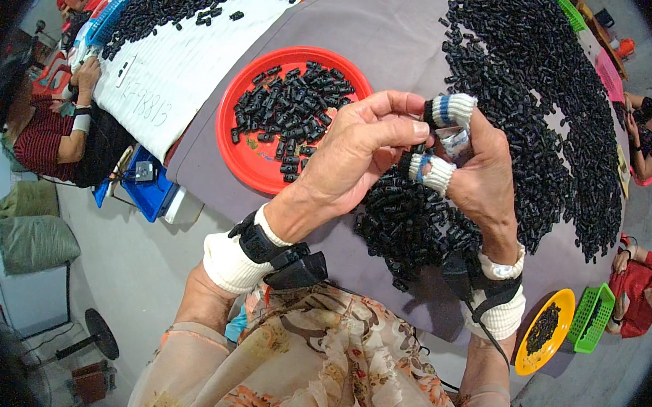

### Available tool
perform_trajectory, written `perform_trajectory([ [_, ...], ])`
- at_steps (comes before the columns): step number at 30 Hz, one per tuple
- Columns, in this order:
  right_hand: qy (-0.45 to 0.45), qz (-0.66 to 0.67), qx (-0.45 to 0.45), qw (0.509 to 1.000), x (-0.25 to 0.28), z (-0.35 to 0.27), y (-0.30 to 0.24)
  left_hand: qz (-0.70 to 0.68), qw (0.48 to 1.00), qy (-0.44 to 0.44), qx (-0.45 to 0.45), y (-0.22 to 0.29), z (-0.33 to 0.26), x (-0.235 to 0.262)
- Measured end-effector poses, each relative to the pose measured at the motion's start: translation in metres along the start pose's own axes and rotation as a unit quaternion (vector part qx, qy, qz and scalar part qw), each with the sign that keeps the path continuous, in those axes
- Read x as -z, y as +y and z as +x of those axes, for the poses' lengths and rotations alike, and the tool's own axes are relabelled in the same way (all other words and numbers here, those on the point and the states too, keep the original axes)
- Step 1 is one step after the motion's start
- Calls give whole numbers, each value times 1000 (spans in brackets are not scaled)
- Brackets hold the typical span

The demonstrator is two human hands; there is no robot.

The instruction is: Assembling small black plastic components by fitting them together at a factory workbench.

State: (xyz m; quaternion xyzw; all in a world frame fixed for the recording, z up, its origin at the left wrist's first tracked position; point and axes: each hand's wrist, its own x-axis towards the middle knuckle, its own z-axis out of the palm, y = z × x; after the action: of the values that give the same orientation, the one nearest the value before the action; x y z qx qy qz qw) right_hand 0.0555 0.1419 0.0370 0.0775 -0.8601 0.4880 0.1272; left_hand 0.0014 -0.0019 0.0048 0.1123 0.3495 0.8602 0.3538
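Note:
My left hand [357,145] is closed in a pinch, with thumb and fingertips on a small black plastic piece [420,147] that is mostly hidden. Facing it, my right hand [485,170] curls its thumb and index finger around the same spot. Both of those right fingers wear white knitted finger sleeves [437,174] with blue stripes. A whitish, crumpled-looking bit [455,143] shows inside the right hand; its kind is unclear. Beneath my left hand is a red round tray [228,138] holding many black pieces [284,104]. A heap of similar pieces [404,229] lies below my right hand.
Black pieces spread widely over the grey tablecloth [386,24] at right. A white-covered table [200,56] with another pile stands left, beside a person in stripes [47,143]. A yellow plate [524,361] and green basket [593,316] sit at lower right, near a person in red [641,289].

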Motion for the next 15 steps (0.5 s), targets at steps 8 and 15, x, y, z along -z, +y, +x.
perform_trajectory([
  [8, 0, -50, -21, 999, 3, 1, 2, 7, 1000, 10, -1, -3, -1, 0],
  [15, 22, -5, -11, 1000, 0, -1, 4, -10, 1000, -16, 4, -6, -1, 12],
])
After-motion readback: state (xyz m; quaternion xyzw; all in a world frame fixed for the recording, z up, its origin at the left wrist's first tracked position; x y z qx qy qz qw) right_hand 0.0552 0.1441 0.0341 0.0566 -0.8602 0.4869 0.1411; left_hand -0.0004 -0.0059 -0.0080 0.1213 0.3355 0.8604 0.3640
